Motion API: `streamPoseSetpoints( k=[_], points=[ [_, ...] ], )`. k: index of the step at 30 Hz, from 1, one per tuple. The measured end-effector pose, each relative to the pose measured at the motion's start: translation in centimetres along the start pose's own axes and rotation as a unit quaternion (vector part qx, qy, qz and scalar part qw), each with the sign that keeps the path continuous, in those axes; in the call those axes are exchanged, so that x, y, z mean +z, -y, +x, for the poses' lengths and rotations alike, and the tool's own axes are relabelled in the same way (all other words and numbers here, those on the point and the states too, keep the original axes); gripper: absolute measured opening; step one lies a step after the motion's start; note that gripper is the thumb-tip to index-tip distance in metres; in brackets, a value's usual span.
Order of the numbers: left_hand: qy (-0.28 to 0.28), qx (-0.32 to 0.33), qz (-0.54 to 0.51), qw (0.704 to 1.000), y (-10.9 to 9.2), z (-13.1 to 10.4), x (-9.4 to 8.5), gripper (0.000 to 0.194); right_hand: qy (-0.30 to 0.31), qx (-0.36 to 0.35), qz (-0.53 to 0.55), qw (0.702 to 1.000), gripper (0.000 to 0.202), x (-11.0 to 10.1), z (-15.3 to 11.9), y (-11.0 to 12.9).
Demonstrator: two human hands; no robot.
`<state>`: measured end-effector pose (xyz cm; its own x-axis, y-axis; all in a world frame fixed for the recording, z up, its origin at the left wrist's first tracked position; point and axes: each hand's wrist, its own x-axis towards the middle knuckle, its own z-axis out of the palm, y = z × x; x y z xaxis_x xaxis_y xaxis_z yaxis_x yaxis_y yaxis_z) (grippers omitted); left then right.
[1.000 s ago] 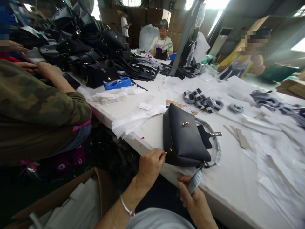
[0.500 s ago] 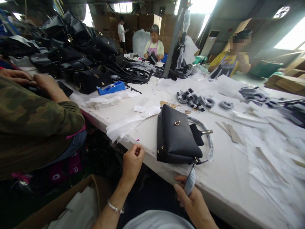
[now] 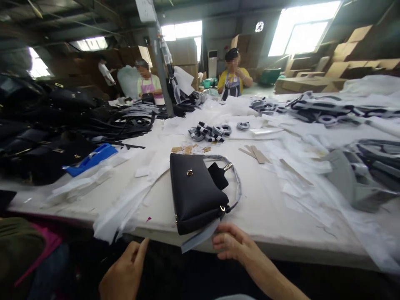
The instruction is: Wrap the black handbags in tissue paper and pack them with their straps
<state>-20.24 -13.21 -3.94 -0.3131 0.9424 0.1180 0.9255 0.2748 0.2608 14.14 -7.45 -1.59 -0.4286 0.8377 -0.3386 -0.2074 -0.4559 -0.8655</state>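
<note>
On the table (image 3: pixel 268 221), the handbag (image 3: pixel 198 191) could slip if its dangling strip (image 3: pixel 200 236) snags, half-open right hand (image 3: pixel 233 245) and loosely curled left hand (image 3: pixel 123 271) seemingly empty.

Black handbag (image 3: pixel 198 196) on white table (image 3: pixel 268 223), right fingers (image 3: pixel 230 228) near it, left fingers (image 3: pixel 142 251) well apart

- The black handbag (image 3: pixel 196 191) is showing smooth, matt, leather-like sides.
- Its clasp (image 3: pixel 189 172) is gleaming like polished gold-toned metal.
- The handle wrap (image 3: pixel 239 183) is shining like crinkled clear plastic.
- The blue dispenser (image 3: pixel 87 164) is looking like smooth plastic.
- White sheets (image 3: pixel 118 212) are looking papery and creased.
</note>
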Motion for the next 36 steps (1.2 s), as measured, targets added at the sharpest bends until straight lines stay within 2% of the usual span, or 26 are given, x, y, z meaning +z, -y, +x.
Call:
streamPoseSetpoints(
  k=[2,4,5,7,8,10,11,12,13,14,15,16,18,19,20,22,24,25,27,29,31,33,36],
  points=[
    [-0.017,-0.01,-0.041,0.999,-2.0,1.9,-1.1,0.035,-0.04,0.006,0.046,0.998,0.062,-0.2,-0.1,0.8],
    [-0.039,-0.033,-0.166,0.985,-5.2,4.1,-1.8,0.04,-0.073,0.008,0.081,0.994,0.063,-0.5,-0.1,1.6],
    [-0.025,-0.029,-0.242,0.969,-7.2,4.9,-1.9,0.046,-0.085,0.008,0.089,0.992,0.064,-0.8,0.0,2.1],
    [0.038,-0.014,-0.364,0.93,-11.3,5.3,-1.5,0.051,-0.104,0.001,0.086,0.991,0.07,-2.0,0.4,3.4],
    [0.078,-0.011,-0.41,0.909,-13.3,4.8,-0.9,0.05,-0.114,-0.006,0.068,0.991,0.073,-3.0,0.8,4.2],
    [0.176,0.027,-0.466,0.867,-17.0,2.7,0.4,0.049,-0.151,-0.026,-0.013,0.988,0.077,-5.6,1.7,6.3],
    [0.216,0.073,-0.471,0.852,-18.5,1.4,1.0,0.048,-0.185,-0.045,-0.078,0.979,0.078,-7.2,2.1,7.6],
    [0.239,0.138,-0.461,0.843,-19.8,0.2,1.5,0.043,-0.233,-0.073,-0.154,0.958,0.079,-8.8,2.3,9.0],
    [0.241,0.217,-0.437,0.839,-20.8,-0.6,1.7,0.04,-0.289,-0.111,-0.232,0.922,0.08,-10.2,2.4,10.5],
    [0.213,0.304,-0.405,0.836,-21.6,-1.0,1.5,0.037,-0.339,-0.156,-0.302,0.877,0.08,-11.4,2.4,11.9],
    [0.153,0.384,-0.364,0.835,-22.1,-0.6,1.0,0.033,-0.372,-0.205,-0.359,0.831,0.077,-12.0,2.2,13.2],
    [0.071,0.444,-0.316,0.835,-22.3,0.4,0.3,0.031,-0.384,-0.25,-0.403,0.792,0.073,-12.2,1.9,14.2],
    [-0.093,0.48,-0.201,0.849,-22.1,4.1,-1.7,0.035,-0.338,-0.315,-0.474,0.749,0.06,-11.1,1.4,15.4],
    [-0.115,0.468,-0.126,0.867,-21.8,6.5,-2.7,0.044,-0.289,-0.335,-0.511,0.737,0.055,-10.0,1.4,15.5],
    [-0.104,0.448,-0.059,0.886,-21.5,8.9,-3.5,0.056,-0.236,-0.346,-0.549,0.723,0.053,-8.7,1.6,15.4],
    [-0.036,0.412,0.033,0.91,-21.2,13.0,-4.4,0.074,-0.141,-0.339,-0.627,0.687,0.059,-6.2,2.7,14.6],
    [0.047,0.385,0.083,0.918,-21.3,15.4,-4.5,0.08,-0.087,-0.299,-0.688,0.655,0.07,-4.5,4.3,13.9],
    [0.081,0.38,0.096,0.916,-21.5,15.8,-4.3,0.079,-0.071,-0.275,-0.71,0.644,0.071,-4.2,5.1,13.7],
    [0.121,0.385,0.107,0.909,-22.1,15.5,-3.8,0.072,-0.046,-0.232,-0.74,0.63,0.059,-4.2,6.1,13.7],
    [0.13,0.395,0.113,0.903,-22.8,14.1,-3.2,0.064,-0.022,-0.206,-0.759,0.617,0.037,-4.8,6.0,14.0],
    [0.133,0.41,0.113,0.895,-23.2,12.2,-3.0,0.059,-0.002,-0.191,-0.771,0.608,0.019,-5.5,4.7,14.3],
    [0.138,0.435,0.093,0.885,-23.3,10.7,-3.1,0.059,0.012,-0.179,-0.77,0.612,0.013,-5.9,3.0,14.6],
    [0.148,0.47,0.054,0.868,-22.7,10.1,-3.8,0.072,0.025,-0.17,-0.756,0.632,0.019,-5.9,1.1,15.2]
  ],
)
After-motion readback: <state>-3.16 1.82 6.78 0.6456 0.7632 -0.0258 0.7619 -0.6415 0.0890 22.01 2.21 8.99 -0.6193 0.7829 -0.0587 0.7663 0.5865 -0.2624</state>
